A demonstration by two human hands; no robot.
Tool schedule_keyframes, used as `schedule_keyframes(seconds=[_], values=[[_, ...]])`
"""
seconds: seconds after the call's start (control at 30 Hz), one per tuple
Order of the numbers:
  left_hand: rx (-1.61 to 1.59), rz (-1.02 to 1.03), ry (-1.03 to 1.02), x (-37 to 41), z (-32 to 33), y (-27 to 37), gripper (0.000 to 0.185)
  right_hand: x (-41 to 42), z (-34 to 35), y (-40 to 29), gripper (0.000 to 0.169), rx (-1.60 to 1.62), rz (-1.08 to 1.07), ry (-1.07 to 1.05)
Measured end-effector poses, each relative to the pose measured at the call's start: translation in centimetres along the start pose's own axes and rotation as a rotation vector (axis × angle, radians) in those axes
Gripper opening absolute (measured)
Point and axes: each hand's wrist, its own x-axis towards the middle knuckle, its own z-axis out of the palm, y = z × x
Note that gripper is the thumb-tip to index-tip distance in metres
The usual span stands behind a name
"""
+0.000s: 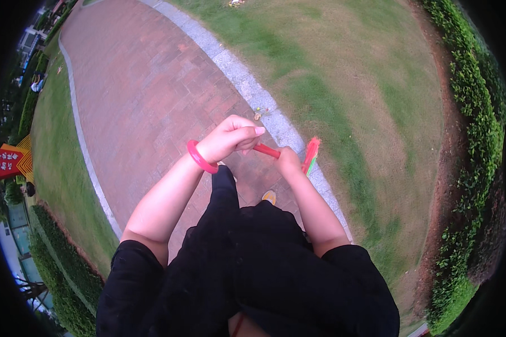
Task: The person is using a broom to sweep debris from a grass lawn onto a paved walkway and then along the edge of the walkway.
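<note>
My left hand (237,135) is closed around the upper part of a red broom handle (267,150), with a pinkish-red bangle (201,157) on that wrist. Lower along the same handle, my right hand (288,160) also grips it. Past the right hand, the red broom head (310,152) with some green bristles reaches over the edge between the stone curb and the grass. Small litter or leaf bits (258,114) lie by the curb just beyond my left hand. The handle's top end is hidden in the left fist.
A reddish brick path (164,84) runs ahead, bordered by a grey stone curb (232,69). Lawn (341,84) lies to the right, with a hedge (476,101) beyond. My shoe (269,196) stands on the bricks. A red sign with writing (6,163) stands far left.
</note>
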Motion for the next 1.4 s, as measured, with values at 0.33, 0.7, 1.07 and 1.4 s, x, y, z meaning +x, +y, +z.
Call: schedule_keyframes(seconds=[0.33,0.7,1.07,1.4], values=[[0.026,-0.289,-0.268,2.1,-5.2,-8.1,0.048,0.0,10.2,6.4,0.019,-0.052,0.282,-0.068],[0.179,-0.081,-0.134,4.5,-24.0,4.1,0.048,23.8,13.5,-16.4,0.019,0.454,0.142,0.334],[0.377,0.125,-0.153,0.2,-32.0,7.8,0.038,27.2,9.8,-23.8,0.014,0.231,-0.146,0.376],[-0.121,-0.074,0.352,6.5,-37.2,0.0,0.024,29.7,11.8,-19.3,0.012,0.003,0.240,0.115]])
